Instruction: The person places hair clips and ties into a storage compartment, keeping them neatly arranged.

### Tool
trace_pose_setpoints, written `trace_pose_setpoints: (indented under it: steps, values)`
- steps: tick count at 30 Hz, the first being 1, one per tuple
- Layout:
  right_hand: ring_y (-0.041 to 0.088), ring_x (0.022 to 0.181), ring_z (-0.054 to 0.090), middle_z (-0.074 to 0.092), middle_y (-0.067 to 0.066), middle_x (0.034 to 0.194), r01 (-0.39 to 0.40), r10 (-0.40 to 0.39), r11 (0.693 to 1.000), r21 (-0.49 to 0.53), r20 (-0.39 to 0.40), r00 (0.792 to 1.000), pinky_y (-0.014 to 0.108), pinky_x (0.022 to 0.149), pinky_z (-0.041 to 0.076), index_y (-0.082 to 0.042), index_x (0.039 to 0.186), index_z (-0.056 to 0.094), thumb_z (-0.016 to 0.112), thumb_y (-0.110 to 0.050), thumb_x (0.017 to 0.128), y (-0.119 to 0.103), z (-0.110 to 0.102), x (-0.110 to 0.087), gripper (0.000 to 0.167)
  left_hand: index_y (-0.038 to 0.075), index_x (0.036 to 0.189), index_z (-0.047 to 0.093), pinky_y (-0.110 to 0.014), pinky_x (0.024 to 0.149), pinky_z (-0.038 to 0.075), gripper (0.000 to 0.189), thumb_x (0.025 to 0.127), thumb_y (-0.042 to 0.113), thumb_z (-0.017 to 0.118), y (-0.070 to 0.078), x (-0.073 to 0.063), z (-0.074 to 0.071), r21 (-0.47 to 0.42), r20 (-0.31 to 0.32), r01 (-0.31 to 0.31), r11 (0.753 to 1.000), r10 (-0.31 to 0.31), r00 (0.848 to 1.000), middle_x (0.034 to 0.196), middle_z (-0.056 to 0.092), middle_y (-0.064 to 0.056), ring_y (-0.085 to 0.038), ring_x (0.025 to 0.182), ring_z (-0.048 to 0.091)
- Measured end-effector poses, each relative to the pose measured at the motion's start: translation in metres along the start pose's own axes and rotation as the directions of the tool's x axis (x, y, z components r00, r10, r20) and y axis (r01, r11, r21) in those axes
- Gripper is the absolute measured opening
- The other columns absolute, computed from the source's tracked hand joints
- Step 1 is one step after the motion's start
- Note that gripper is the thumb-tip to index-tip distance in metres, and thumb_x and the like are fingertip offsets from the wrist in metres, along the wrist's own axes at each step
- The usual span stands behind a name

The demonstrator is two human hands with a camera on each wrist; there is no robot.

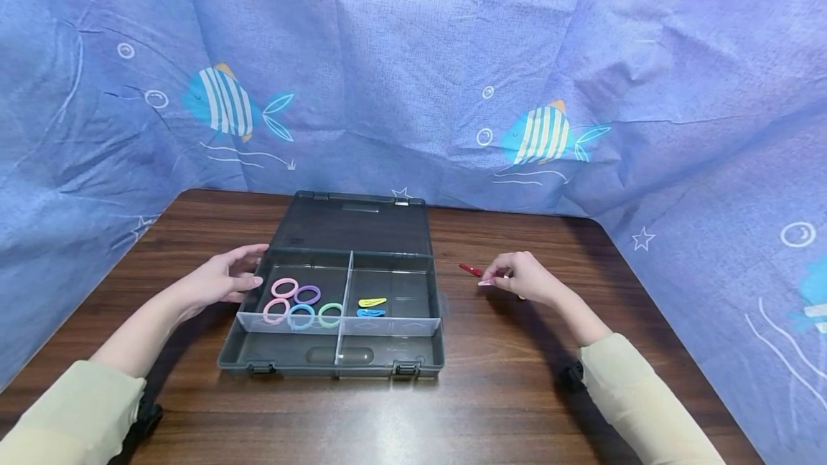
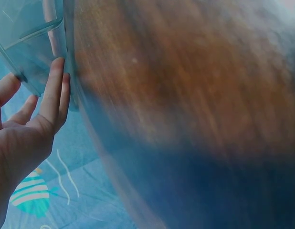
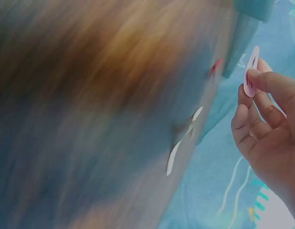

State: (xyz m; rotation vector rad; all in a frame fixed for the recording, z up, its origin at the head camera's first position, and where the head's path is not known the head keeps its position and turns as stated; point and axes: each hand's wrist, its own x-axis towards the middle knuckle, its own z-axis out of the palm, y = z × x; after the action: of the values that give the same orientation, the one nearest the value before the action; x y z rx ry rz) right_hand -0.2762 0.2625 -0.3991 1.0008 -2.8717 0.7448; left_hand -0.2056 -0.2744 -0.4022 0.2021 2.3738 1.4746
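Note:
My right hand [image 1: 522,277] pinches a pink snap hair clip [image 3: 251,71] between thumb and fingertips, above the table to the right of the box. A red hair clip [image 1: 470,269] lies just beyond it. White clips [image 3: 172,160] lie on the table near that hand, mostly hidden behind it in the head view. At the box's left side, my left hand [image 1: 216,280] rests its extended fingers and thumb against the wall. The dark translucent divided box [image 1: 329,370] has its lid [image 1: 362,224] laid back. Its back left compartment holds several coloured hair ties [image 1: 307,295].
In the back right compartment lie a yellow clip [image 1: 372,302] and a blue clip [image 1: 370,313]. Pale dividers [image 1: 351,282] split the box. Brown wooden table [image 1: 310,422] surrounds it, with a blue fish-print cloth [image 1: 413,77] hanging behind and at the sides.

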Motion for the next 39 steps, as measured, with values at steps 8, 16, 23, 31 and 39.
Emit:
trace_pose_setpoints:
  steps: [8, 16, 23, 31, 39]
  values:
    - [0.005, 0.065, 0.056, 0.069, -0.007, 0.078, 0.014, -0.010, 0.998, 0.069, -0.069, 0.998, 0.022, 0.058, 0.049, -0.020, 0.083, 0.073, 0.072, -0.009, 0.081, -0.023, -0.007, 0.007, 0.011, 0.006, 0.151, 0.014, -0.046, 0.087, 0.052, 0.072, 0.095, 0.016, 0.057, -0.001, 0.001, 0.000, 0.002, -0.003, -0.002, 1.000, 0.002, 1.000, 0.146, 0.022, -0.033, -0.046, 0.123, 0.043]
    - [0.007, 0.066, 0.060, 0.070, -0.005, 0.079, 0.018, 0.002, 0.982, 0.188, -0.103, 0.995, 0.029, 0.059, 0.052, -0.018, 0.085, 0.073, 0.070, -0.009, 0.083, -0.050, -0.004, 0.022, 0.010, 0.006, 0.151, 0.013, -0.046, 0.087, 0.052, 0.072, 0.095, 0.016, 0.057, -0.002, 0.002, -0.001, -0.007, -0.003, 0.001, 1.000, -0.001, 1.000, 0.146, 0.022, -0.033, -0.046, 0.124, 0.042]
    - [0.009, 0.067, 0.060, 0.070, -0.005, 0.079, 0.050, -0.023, 0.976, 0.212, -0.124, 0.992, 0.034, 0.062, 0.053, -0.017, 0.084, 0.073, 0.070, -0.009, 0.083, -0.069, 0.007, 0.036, 0.009, 0.005, 0.151, 0.012, -0.046, 0.087, 0.052, 0.072, 0.095, 0.015, 0.057, -0.001, 0.001, 0.000, -0.013, 0.004, -0.008, 1.000, 0.008, 1.000, 0.146, 0.021, -0.034, -0.046, 0.124, 0.042]
    - [0.008, 0.066, 0.060, 0.070, -0.004, 0.079, 0.088, -0.066, 0.966, 0.242, -0.097, 0.993, 0.027, 0.061, 0.052, -0.016, 0.085, 0.072, 0.067, -0.005, 0.082, -0.090, 0.023, 0.055, 0.012, 0.006, 0.151, 0.013, -0.046, 0.087, 0.052, 0.072, 0.095, 0.016, 0.057, 0.000, 0.001, 0.000, -0.013, 0.002, -0.003, 1.000, 0.003, 1.000, 0.146, 0.022, -0.034, -0.046, 0.124, 0.042]
    - [0.004, 0.069, 0.057, 0.069, -0.004, 0.080, 0.153, -0.146, 0.959, 0.238, -0.044, 0.988, 0.020, 0.061, 0.048, -0.015, 0.083, 0.073, 0.070, -0.007, 0.082, -0.105, 0.045, 0.073, 0.009, 0.007, 0.151, 0.013, -0.046, 0.088, 0.052, 0.073, 0.094, 0.016, 0.057, 0.000, 0.000, 0.000, -0.010, 0.001, 0.006, 1.000, -0.006, 1.000, 0.146, 0.021, -0.033, -0.046, 0.124, 0.042]
